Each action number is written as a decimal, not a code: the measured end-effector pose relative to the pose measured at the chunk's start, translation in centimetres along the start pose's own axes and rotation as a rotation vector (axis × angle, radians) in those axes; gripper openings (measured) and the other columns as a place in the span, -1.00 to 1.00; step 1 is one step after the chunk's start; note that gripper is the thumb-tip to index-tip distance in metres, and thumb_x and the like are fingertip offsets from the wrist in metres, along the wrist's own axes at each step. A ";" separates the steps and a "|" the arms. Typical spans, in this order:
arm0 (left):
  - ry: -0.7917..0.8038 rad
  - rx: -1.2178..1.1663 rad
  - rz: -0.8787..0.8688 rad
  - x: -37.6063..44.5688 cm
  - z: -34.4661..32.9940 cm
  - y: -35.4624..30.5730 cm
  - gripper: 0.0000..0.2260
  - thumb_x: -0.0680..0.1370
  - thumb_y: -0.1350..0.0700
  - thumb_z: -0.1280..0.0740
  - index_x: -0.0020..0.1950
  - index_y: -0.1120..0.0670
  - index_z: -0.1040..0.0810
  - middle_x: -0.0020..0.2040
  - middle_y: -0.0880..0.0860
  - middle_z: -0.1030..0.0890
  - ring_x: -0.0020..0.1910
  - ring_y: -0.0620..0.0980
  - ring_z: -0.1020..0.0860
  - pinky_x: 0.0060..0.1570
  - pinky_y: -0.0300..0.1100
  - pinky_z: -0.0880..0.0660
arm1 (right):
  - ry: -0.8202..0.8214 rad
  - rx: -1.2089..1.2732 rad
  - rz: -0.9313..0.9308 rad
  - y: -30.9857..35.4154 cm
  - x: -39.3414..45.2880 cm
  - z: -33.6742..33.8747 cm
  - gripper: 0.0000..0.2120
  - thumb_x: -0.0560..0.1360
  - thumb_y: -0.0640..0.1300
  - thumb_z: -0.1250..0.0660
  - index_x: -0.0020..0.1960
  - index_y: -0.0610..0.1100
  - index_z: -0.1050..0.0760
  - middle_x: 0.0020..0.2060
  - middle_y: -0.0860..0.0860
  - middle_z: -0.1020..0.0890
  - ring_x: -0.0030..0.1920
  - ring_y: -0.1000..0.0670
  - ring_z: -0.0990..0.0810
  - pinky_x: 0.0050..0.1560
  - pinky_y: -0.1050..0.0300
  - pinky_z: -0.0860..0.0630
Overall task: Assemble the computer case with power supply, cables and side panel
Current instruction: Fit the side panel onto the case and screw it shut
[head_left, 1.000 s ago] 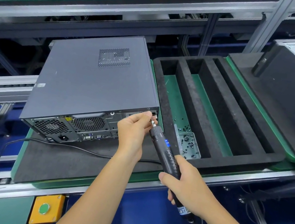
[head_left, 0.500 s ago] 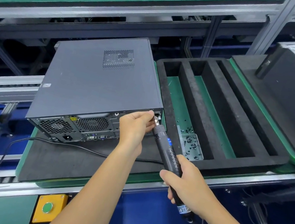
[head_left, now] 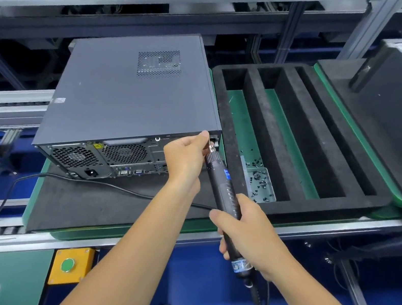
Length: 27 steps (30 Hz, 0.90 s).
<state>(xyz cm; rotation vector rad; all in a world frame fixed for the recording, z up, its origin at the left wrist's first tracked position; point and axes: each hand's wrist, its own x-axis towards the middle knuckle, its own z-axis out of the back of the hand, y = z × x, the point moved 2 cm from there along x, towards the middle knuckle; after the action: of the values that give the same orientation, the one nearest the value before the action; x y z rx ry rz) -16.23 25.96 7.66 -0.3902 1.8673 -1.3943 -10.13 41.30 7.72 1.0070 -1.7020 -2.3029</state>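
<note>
1. The computer case (head_left: 133, 102) lies flat on a dark foam mat (head_left: 94, 203) on the left of the conveyor, its side panel (head_left: 121, 108) facing up and closed over the chassis. Its long axis runs from the near left to the far right; the rear face with fan grilles and ports (head_left: 102, 159) points toward the person, and a vent patch sits near the far right corner of the panel.
2. A black cable (head_left: 29, 175) runs along the mat in front of the rear face and drops off to the left.
3. The left hand (head_left: 186, 160) is at the case's near right corner, fingers curled, thumb and forefinger pinched at the tip of the electric screwdriver (head_left: 224, 196) where it meets the rear edge. Whether a screw is between them cannot be told.
4. The screwdriver slants from the lower right up to that corner. The right hand (head_left: 248, 230) is wrapped fully round its lower barrel, with its cord hanging below.
5. To the right stands a black foam tray (head_left: 301, 140) with long slots; a small clear dish of dark screws (head_left: 259, 182) sits in its nearest slot.
6. Farther right, another dark case (head_left: 401, 120) rests on a mat. Aluminium rails, a green belt and a yellow button box (head_left: 70, 268) frame the line.
</note>
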 end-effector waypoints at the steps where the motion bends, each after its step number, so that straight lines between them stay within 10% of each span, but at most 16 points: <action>1: -0.005 -0.004 0.009 -0.1 -0.1 0.0 -0.81 0.51 0.14 -0.43 -0.30 0.15 -0.61 -0.29 0.07 -0.60 -0.28 0.01 -0.51 -0.21 -0.11 -0.48 | -0.002 0.021 -0.004 0.1 -0.1 -0.2 -0.81 0.52 -0.01 -0.37 0.00 -0.08 -0.41 -0.31 -0.05 -0.54 -0.47 0.01 -0.55 -0.43 0.16 -0.51; 20: 0.039 0.062 0.004 0.6 0.6 -0.5 -0.85 0.48 0.19 -0.44 -0.29 0.14 -0.59 -0.36 -0.02 -0.64 -0.29 -0.05 -0.60 -0.30 -0.24 -0.54 | -0.137 -0.187 0.074 1.2 0.3 -0.9 -0.70 0.45 0.08 -0.44 -0.08 -0.08 -0.39 -0.29 0.00 -0.54 -0.38 0.01 -0.52 -0.34 0.09 -0.51; 27: 0.084 0.275 -0.172 -0.2 -0.2 0.3 -0.73 0.49 0.14 -0.39 -0.42 0.12 -0.56 -0.44 -0.04 -0.55 -0.39 -0.05 -0.45 -0.21 -0.13 -0.51 | 0.075 0.114 0.033 -0.8 -0.6 1.4 -0.46 0.25 0.01 -0.62 0.04 -0.13 -0.41 -0.41 -0.09 -0.53 -0.47 -0.08 -0.49 -0.42 0.08 -0.48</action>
<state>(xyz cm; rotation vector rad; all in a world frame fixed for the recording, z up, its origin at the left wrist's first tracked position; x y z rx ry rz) -16.16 26.39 7.46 -0.3646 1.7081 -1.7817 -10.23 43.03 7.54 1.0625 -1.8228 -2.1408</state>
